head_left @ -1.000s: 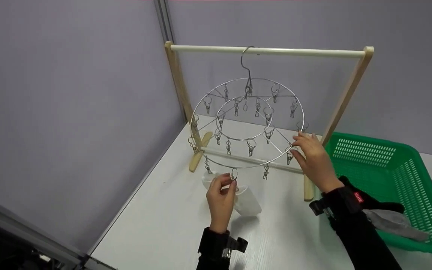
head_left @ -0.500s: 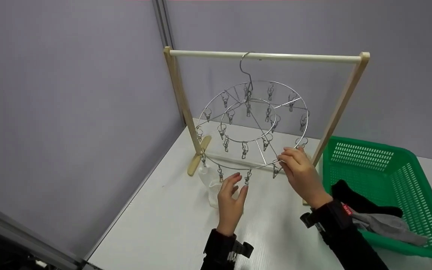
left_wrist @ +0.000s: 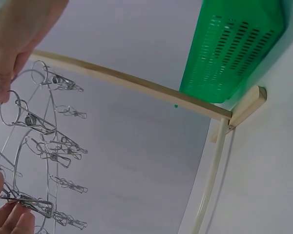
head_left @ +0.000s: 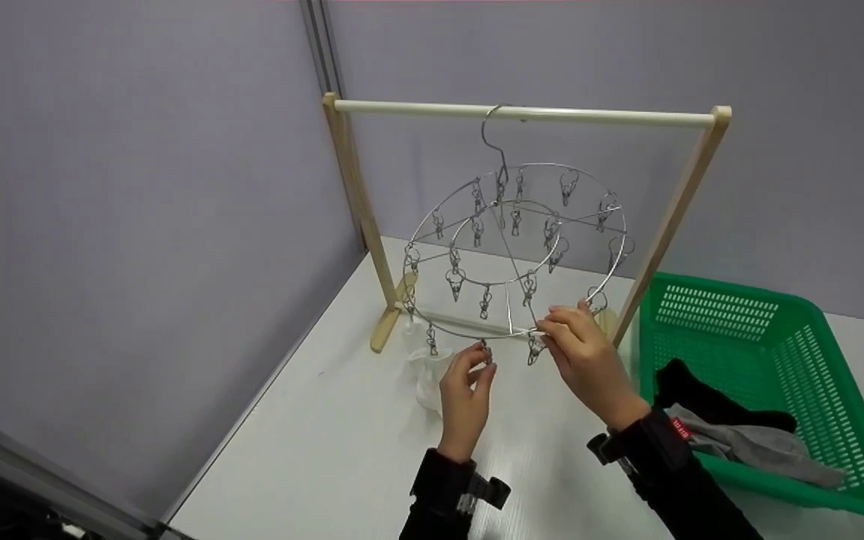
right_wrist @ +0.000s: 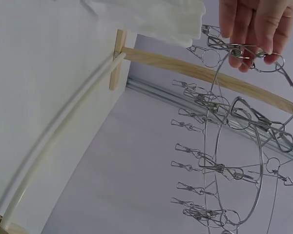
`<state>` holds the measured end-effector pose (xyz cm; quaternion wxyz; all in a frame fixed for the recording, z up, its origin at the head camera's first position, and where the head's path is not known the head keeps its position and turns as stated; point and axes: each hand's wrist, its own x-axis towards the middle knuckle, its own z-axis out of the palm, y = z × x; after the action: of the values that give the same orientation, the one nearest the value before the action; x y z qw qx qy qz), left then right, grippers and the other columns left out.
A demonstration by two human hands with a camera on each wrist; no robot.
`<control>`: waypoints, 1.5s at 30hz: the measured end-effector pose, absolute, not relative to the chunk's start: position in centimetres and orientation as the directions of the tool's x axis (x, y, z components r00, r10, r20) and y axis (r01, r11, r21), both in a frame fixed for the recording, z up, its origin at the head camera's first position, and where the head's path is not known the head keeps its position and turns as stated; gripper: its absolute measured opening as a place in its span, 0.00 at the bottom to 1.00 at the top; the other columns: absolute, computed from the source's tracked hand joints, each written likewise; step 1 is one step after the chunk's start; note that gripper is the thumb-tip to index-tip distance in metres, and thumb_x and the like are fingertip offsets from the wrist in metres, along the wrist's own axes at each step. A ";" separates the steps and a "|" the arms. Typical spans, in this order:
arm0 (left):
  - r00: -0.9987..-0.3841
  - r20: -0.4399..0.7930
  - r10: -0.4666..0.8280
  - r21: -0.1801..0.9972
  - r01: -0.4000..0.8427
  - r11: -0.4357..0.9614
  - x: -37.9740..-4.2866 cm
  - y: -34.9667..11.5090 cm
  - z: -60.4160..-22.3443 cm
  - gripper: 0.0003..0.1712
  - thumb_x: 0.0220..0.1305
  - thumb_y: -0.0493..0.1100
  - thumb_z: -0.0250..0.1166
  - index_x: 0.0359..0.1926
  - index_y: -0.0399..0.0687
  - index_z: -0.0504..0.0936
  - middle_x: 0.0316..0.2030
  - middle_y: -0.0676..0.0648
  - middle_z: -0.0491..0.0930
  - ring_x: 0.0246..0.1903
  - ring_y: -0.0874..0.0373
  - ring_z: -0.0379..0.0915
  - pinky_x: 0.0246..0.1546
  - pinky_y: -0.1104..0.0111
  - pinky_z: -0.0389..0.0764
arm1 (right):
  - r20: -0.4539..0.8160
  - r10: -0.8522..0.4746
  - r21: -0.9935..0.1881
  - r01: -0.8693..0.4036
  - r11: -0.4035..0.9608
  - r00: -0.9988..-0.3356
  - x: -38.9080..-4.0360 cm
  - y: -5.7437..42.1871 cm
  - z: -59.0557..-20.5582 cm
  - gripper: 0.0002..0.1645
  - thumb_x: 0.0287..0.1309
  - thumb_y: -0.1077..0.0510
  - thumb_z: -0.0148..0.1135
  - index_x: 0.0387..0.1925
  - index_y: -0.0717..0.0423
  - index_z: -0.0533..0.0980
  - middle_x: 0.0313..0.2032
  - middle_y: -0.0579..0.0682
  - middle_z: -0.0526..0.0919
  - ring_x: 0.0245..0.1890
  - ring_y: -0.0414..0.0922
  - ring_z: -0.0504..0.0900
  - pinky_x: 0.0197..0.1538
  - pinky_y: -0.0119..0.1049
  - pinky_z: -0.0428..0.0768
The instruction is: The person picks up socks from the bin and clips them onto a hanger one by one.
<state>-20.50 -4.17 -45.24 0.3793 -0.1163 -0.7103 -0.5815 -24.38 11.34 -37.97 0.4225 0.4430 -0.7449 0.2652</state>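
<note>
A round wire sock hanger (head_left: 453, 333) with several dangling metal clips hangs by its hook from the rack's top bar. At its near edge my left hand (head_left: 463, 409) pinches one clip (right_wrist: 233, 48) between thumb and fingers. My right hand (head_left: 589, 364) holds the outer ring to the right of that, beside another clip (head_left: 534, 349). In the left wrist view, left fingertips (left_wrist: 12, 219) show at the lower left. A white sock (head_left: 430, 379) hangs below the ring, behind and left of my left hand, partly hidden by it.
The rack has wooden posts (head_left: 678, 225) and a white top bar (head_left: 597, 115). A green basket (head_left: 837, 390) stands at the right with a black sock (head_left: 717, 401) and a grey sock (head_left: 773, 450) inside. Walls rise at the left and back of the white table (head_left: 312, 465).
The hanger has turned, carrying the white sock left and back. My left hand let go of one clip and now pinches another. My right hand moved left and downward with the ring.
</note>
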 end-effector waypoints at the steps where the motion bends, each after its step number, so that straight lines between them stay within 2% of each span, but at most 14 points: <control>1: -0.686 0.672 -0.279 0.740 0.605 0.295 -20.5 -4.2 -45.2 0.04 0.48 0.34 0.55 0.29 0.40 0.71 0.34 0.47 0.71 0.35 0.59 0.68 0.27 0.73 0.72 | 0.865 -0.435 -0.017 -0.883 0.470 -0.249 -24.4 11.3 -38.0 0.08 0.46 0.64 0.51 0.30 0.64 0.73 0.32 0.56 0.72 0.41 0.48 0.68 0.49 0.47 0.56; 6: -0.693 0.663 -0.284 0.748 0.589 0.307 -20.3 -4.4 -45.1 0.04 0.49 0.36 0.55 0.29 0.43 0.72 0.29 0.50 0.71 0.31 0.60 0.68 0.24 0.74 0.72 | 0.864 -0.430 -0.030 -0.880 0.474 -0.261 -24.4 11.2 -38.1 0.10 0.40 0.67 0.54 0.31 0.65 0.73 0.33 0.57 0.72 0.42 0.48 0.67 0.47 0.47 0.59; 11: -0.689 0.670 -0.276 0.741 0.598 0.306 -20.1 -4.5 -44.9 0.05 0.50 0.39 0.54 0.30 0.43 0.73 0.30 0.50 0.70 0.30 0.61 0.68 0.25 0.74 0.72 | 0.882 -0.408 -0.026 -0.890 0.456 -0.236 -24.4 11.8 -38.0 0.11 0.46 0.64 0.51 0.32 0.65 0.72 0.36 0.57 0.72 0.42 0.49 0.67 0.47 0.42 0.62; 16: -0.679 0.683 -0.270 0.730 0.614 0.301 -20.1 -4.4 -44.5 0.04 0.49 0.35 0.55 0.30 0.43 0.73 0.31 0.50 0.70 0.30 0.61 0.68 0.22 0.75 0.72 | 0.912 -0.355 -0.009 -0.878 0.478 -0.203 -24.5 13.7 -37.6 0.12 0.46 0.64 0.50 0.33 0.67 0.72 0.37 0.57 0.72 0.41 0.49 0.68 0.45 0.36 0.65; 21: -0.667 0.701 -0.252 0.712 0.635 0.299 -20.2 -3.9 -44.4 0.05 0.48 0.34 0.55 0.30 0.43 0.73 0.30 0.49 0.71 0.28 0.62 0.68 0.20 0.76 0.72 | 0.899 -0.341 -0.034 -0.821 0.569 -0.274 -24.6 17.3 -37.1 0.15 0.38 0.70 0.55 0.35 0.67 0.71 0.37 0.57 0.72 0.40 0.48 0.68 0.46 0.34 0.64; 24: -0.657 0.706 -0.264 0.707 0.636 0.310 -20.1 -4.0 -44.5 0.04 0.49 0.34 0.55 0.29 0.43 0.73 0.30 0.50 0.70 0.27 0.62 0.68 0.19 0.75 0.72 | 0.885 -0.338 -0.050 -0.787 0.615 -0.320 -24.7 19.5 -37.3 0.17 0.38 0.70 0.55 0.37 0.66 0.71 0.38 0.56 0.72 0.40 0.48 0.68 0.46 0.36 0.64; 27: -0.624 0.729 -0.282 0.684 0.660 0.310 -21.2 -4.2 -46.4 0.04 0.50 0.36 0.54 0.30 0.44 0.73 0.29 0.49 0.70 0.27 0.61 0.68 0.21 0.74 0.72 | 0.877 -0.329 -0.069 -0.769 0.635 -0.350 -24.9 21.6 -37.7 0.18 0.41 0.68 0.53 0.40 0.63 0.69 0.39 0.55 0.71 0.42 0.48 0.67 0.45 0.36 0.63; 28: -0.617 0.733 -0.285 0.680 0.665 0.309 -21.5 -4.3 -46.9 0.05 0.51 0.37 0.54 0.31 0.44 0.73 0.29 0.49 0.70 0.28 0.61 0.68 0.21 0.74 0.72 | 0.882 -0.328 -0.077 -0.791 0.608 -0.338 -26.4 23.2 -39.4 0.18 0.43 0.65 0.53 0.42 0.61 0.69 0.41 0.54 0.70 0.43 0.47 0.66 0.45 0.36 0.63; 30: -0.587 0.755 -0.292 0.655 0.695 0.296 -22.9 -4.4 -49.0 0.06 0.50 0.36 0.54 0.32 0.44 0.73 0.30 0.48 0.69 0.29 0.61 0.68 0.21 0.75 0.72 | 0.878 -0.322 -0.093 -0.786 0.611 -0.355 -26.5 24.2 -39.5 0.19 0.44 0.64 0.53 0.43 0.59 0.68 0.41 0.52 0.70 0.43 0.47 0.65 0.45 0.36 0.62; 34: -0.563 0.769 -0.305 0.640 0.690 0.340 -25.1 -4.6 -52.4 0.09 0.48 0.33 0.56 0.34 0.45 0.73 0.31 0.48 0.69 0.30 0.60 0.68 0.21 0.76 0.72 | 0.855 -0.332 -0.104 -0.760 0.641 -0.397 -26.3 25.3 -39.0 0.18 0.44 0.62 0.54 0.42 0.60 0.69 0.40 0.53 0.71 0.42 0.48 0.66 0.44 0.36 0.63; 35: -0.552 0.772 -0.313 0.635 0.690 0.349 -26.1 -4.6 -53.8 0.10 0.47 0.33 0.56 0.35 0.46 0.73 0.31 0.49 0.68 0.30 0.60 0.68 0.22 0.77 0.72 | 0.837 -0.337 -0.099 -0.725 0.682 -0.431 -24.7 24.5 -37.3 0.17 0.42 0.64 0.55 0.40 0.61 0.70 0.38 0.55 0.71 0.41 0.49 0.66 0.43 0.37 0.63; 39: -0.579 0.738 -0.346 0.675 0.641 0.365 -28.1 -4.5 -57.1 0.11 0.48 0.36 0.56 0.36 0.50 0.71 0.33 0.51 0.68 0.31 0.60 0.68 0.24 0.75 0.72 | 0.782 -0.392 -0.069 -0.692 0.719 -0.485 -25.2 25.3 -36.6 0.17 0.38 0.65 0.58 0.36 0.62 0.70 0.36 0.55 0.71 0.39 0.48 0.67 0.41 0.35 0.64; 40: -0.579 0.733 -0.358 0.680 0.643 0.353 -29.1 -4.5 -58.6 0.12 0.48 0.39 0.57 0.37 0.54 0.71 0.33 0.54 0.68 0.31 0.62 0.68 0.24 0.76 0.72 | 0.767 -0.414 -0.052 -0.690 0.722 -0.491 -25.5 25.5 -36.6 0.18 0.36 0.65 0.60 0.36 0.61 0.71 0.35 0.54 0.71 0.38 0.48 0.67 0.40 0.34 0.64; 45: -0.617 0.688 -0.383 0.723 0.633 0.277 -29.4 -4.1 -59.9 0.12 0.47 0.41 0.58 0.36 0.56 0.72 0.33 0.55 0.67 0.32 0.61 0.68 0.25 0.74 0.72 | 0.649 -0.550 0.014 -0.714 0.700 -0.526 -27.4 26.5 -37.4 0.19 0.29 0.65 0.63 0.31 0.59 0.71 0.32 0.51 0.72 0.36 0.45 0.68 0.35 0.33 0.68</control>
<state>-29.38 -4.12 -59.92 0.4276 -0.0928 -0.6750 -0.5940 -27.37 26.46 -37.39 0.3213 0.3656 -0.8641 0.1279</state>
